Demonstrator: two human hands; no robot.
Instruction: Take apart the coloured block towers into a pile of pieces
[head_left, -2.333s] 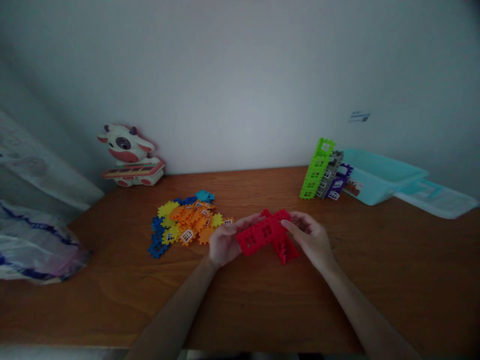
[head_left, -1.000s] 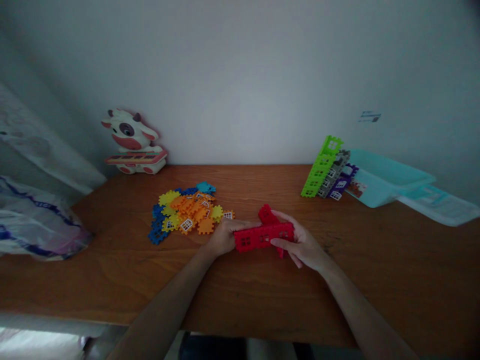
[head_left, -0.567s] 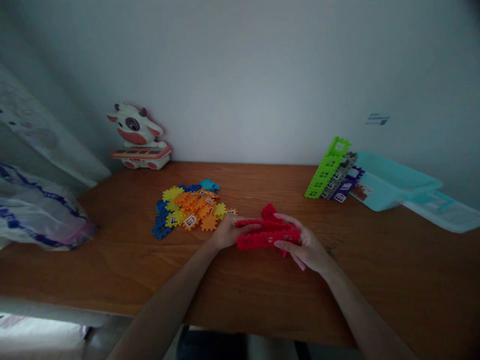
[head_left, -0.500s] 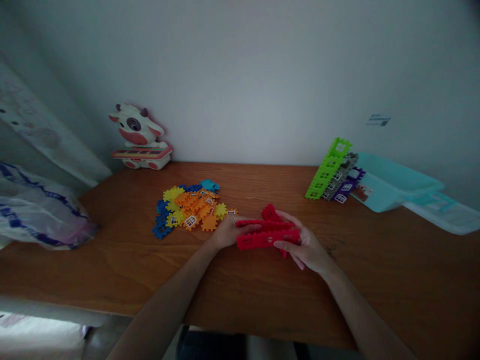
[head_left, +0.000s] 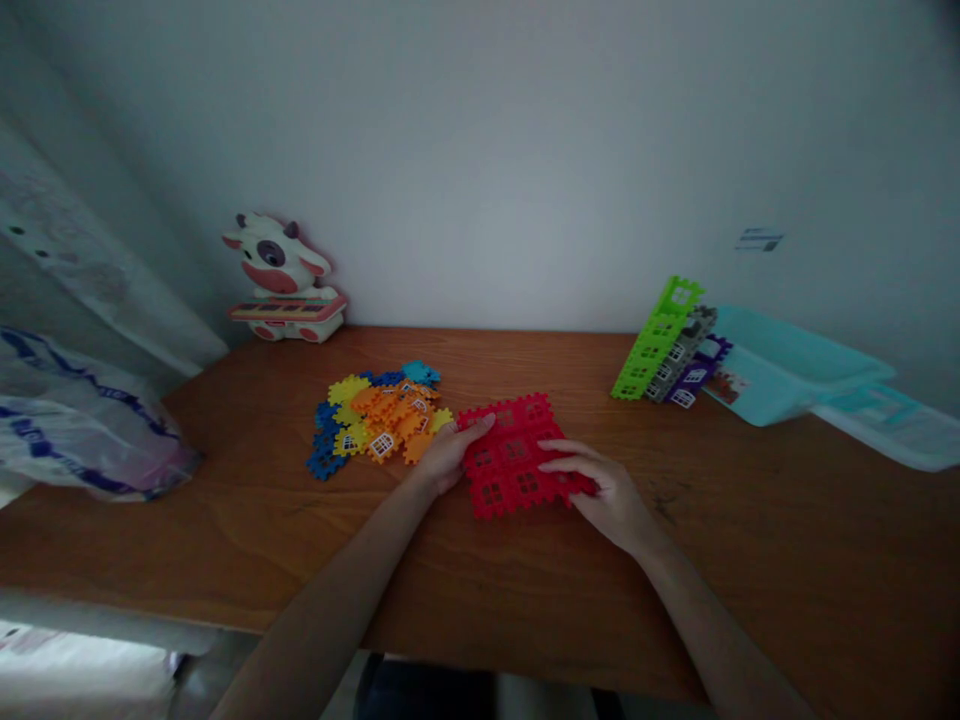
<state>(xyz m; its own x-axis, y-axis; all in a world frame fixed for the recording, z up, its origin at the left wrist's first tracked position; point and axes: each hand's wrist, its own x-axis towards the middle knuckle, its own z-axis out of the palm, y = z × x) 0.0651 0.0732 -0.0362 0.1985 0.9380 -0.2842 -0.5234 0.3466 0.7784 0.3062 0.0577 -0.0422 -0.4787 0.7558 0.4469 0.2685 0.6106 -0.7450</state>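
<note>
A red panel of interlocking building tiles (head_left: 510,452) with window cut-outs faces me above the front half of the table. My left hand (head_left: 448,455) grips its left edge, thumb lying over the front and the other fingers hidden behind. At the right edge, my right hand (head_left: 604,490) is closed around the panel, its fingers across the front near a red part that sticks out on that side. Just left of my left hand lies a pile of loose orange tiles (head_left: 397,410), mixed with yellow tiles (head_left: 346,390) and blue tiles (head_left: 325,450).
A cow toy with a keyboard (head_left: 289,285) stands back left. A plastic bag (head_left: 82,420) lies at the left edge. Joined green tiles (head_left: 660,335), grey tiles and purple tiles (head_left: 697,372) lean on a turquoise bin (head_left: 787,370) at the right. The wooden table (head_left: 487,590) meets the wall behind.
The red tiles, seen nearly edge-on and folded before, now show as a broad flat face turned towards me. Both hands have shifted their grip on the edges.
</note>
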